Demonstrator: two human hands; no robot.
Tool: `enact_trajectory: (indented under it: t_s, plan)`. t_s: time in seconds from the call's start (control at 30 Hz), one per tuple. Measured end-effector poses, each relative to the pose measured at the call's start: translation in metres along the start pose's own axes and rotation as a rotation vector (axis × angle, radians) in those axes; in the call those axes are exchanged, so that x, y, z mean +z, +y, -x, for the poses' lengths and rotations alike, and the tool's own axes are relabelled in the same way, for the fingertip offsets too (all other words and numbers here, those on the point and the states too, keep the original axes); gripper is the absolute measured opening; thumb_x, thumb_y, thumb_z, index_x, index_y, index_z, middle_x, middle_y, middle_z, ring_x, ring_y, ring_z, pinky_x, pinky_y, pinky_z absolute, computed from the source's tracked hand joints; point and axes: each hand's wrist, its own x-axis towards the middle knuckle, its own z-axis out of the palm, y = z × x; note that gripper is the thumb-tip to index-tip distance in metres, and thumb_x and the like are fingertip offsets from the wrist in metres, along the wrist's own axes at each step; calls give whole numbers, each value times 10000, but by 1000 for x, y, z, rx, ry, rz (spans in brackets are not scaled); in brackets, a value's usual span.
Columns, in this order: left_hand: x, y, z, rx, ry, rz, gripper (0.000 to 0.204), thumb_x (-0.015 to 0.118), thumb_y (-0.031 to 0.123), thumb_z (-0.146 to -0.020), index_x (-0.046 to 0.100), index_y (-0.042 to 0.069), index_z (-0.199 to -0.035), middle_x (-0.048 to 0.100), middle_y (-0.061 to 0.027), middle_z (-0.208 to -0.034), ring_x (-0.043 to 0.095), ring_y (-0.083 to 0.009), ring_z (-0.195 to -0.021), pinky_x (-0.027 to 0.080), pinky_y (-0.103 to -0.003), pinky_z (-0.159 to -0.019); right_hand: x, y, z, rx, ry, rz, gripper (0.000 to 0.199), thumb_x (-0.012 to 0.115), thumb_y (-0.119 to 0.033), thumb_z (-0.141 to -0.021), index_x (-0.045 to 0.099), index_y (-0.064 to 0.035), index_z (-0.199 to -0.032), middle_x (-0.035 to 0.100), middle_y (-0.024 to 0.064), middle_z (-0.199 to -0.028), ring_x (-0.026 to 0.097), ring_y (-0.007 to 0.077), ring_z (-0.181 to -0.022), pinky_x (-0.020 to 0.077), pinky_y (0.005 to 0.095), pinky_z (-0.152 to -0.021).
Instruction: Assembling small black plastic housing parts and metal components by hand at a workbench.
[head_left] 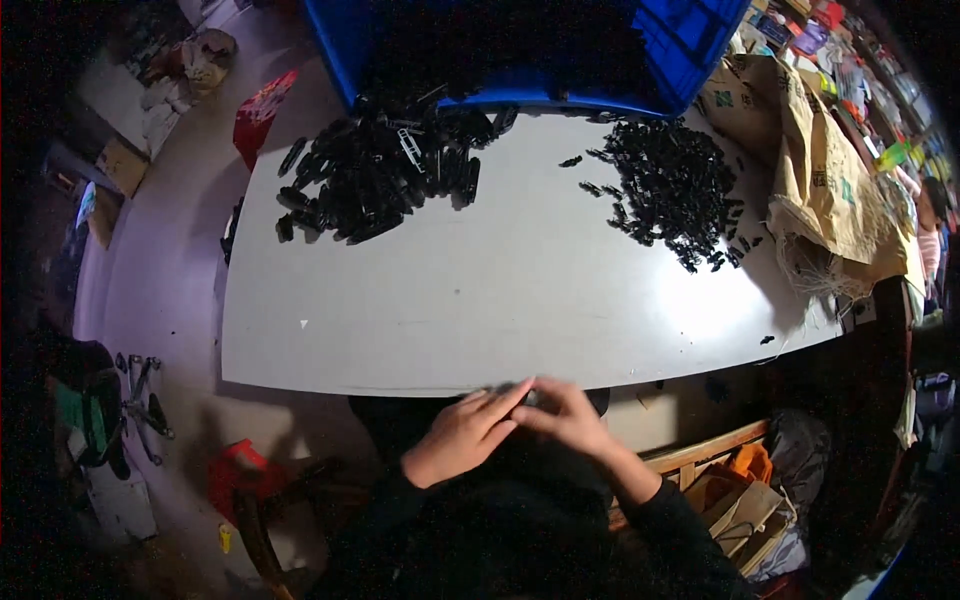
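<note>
Left hand: the bare left hand [462, 437], in a dark sleeve, has its fingers close together, and they point forward and to the right; its gap is narrow.
Right hand: the bare right hand [572, 422] is bent toward the left one, with fingertips meeting there, also narrow.
Small dark piece: one small dark piece [531, 398] seems to be between the fingertips, just at the table's near edge; blur hides it, so I cannot tell which hand grips it.
Step in hand: by my judgement, fine two-handed work on this piece.
Next move: it calls for a steady pinch by one hand and small, exact finger motion by the other.
Piece's long axis: too covered to tell, also which way it points.
White flat table [430, 300]: directly beyond the hands.
Right heap: many small black plastic pieces [680, 185], pointing in mixed directions.
Left heap: larger, elongated black plastic parts [370, 190], axes crossing; on them a pale ladder-shaped piece [409, 150] lies lengthwise away from the person, far end slightly left.
Blue plastic crate [600, 100]: behind both heaps, dark inside.
</note>
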Motion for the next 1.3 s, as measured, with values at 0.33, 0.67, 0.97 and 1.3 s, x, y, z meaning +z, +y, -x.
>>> enact_trajectory:
  t_s: [0.33, 0.67, 0.97, 1.3]
  plan:
    - [-167, -90, -91, 74, 746, -748, 506, 633, 230, -788, 483, 67, -1243, 471, -151, -1188, 430, -332, -1092, 338, -403, -933, -48, -69, -164, -607, 271, 639, 491, 662, -315, -782, 522, -56, -1174, 555, 158, -1128, 512, 303, -1042, 380, 379, -917]
    - [-193, -144, -169, -424, 580, -700, 697, 576, 596, -719, 366, 342, -1334, 318, -140, -1391, 325, -426, -1223, 228, -664, -927, -36, -71, -341, -293, 473, 1034, 751, 516, -746, -637, 497, -307, -1246, 425, 105, -1329, 302, 374, -1259, 150, 651, -974]
    - [-147, -123, -150, -219, 585, -746, 637, 620, 538, -703, 487, 249, -1254, 385, -77, -1342, 366, -348, -1194, 309, -587, -892, -33, -49, -269, -363, 623, 962, 595, 581, -625, -687, 574, -248, -1147, 565, 107, -1121, 451, 344, -1107, 311, 541, -885]
    - [-88, -76, -116, -131, 467, -815, 606, 646, 360, -732, 467, 187, -1285, 396, -97, -1344, 381, -305, -1210, 298, -451, -971, -20, -31, -164, -297, 785, 915, 529, 605, -482, -752, 529, -221, -1206, 473, 173, -1228, 365, 387, -1187, 265, 536, -940]
